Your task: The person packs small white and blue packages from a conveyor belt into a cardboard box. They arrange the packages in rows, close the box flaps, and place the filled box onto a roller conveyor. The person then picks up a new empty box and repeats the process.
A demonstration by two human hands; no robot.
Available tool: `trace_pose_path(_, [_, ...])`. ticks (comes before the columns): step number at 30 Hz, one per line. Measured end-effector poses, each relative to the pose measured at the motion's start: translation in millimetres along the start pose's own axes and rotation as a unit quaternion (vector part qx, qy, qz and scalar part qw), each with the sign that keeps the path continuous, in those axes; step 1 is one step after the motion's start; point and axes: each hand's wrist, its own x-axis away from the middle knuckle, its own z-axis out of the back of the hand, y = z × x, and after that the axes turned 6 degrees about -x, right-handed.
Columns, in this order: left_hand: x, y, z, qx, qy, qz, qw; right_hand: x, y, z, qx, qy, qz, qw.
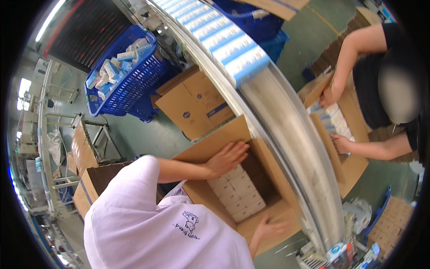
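Note:
A large open cardboard box stands in front of me with its flaps up. White packs lie side by side in rows along one side of it, and dark bare space shows beside them. My left hand lies flat on the inside of the far-left flap, fingers stretched and nothing in them. Over the near right part of the box is my right hand, slightly blurred, its fingers extended and holding nothing. Whether it touches the cardboard I cannot tell.
A curved conveyor runs past the box, carrying a row of blue-and-white packs. Across it, a co-worker's hands work at another carton. A blue basket of loose packs and a closed carton stand at the left.

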Motion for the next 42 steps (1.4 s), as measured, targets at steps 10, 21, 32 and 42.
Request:
trace_pose_path(10, [51, -31, -121, 0.549, -0.217, 0.129, 0.797, 15, 33, -69, -0.610, -0.214, -0.344, 0.681])
trace_pose_path(21, [61, -19, -38, 0.466, -0.103, 0.296, 0.828, 4, 6, -51, -0.385, -0.168, -0.208, 0.883])
trace_pose_path(32, [98, -24, -57, 0.596, -0.201, 0.229, 0.743, 19, -19, -60, -0.304, -0.143, -0.180, 0.925])
trace_pose_path(42, [106, -15, -99, 0.611, -0.181, 0.260, 0.725, 22, -8, -61, -0.301, -0.165, -0.153, 0.927])
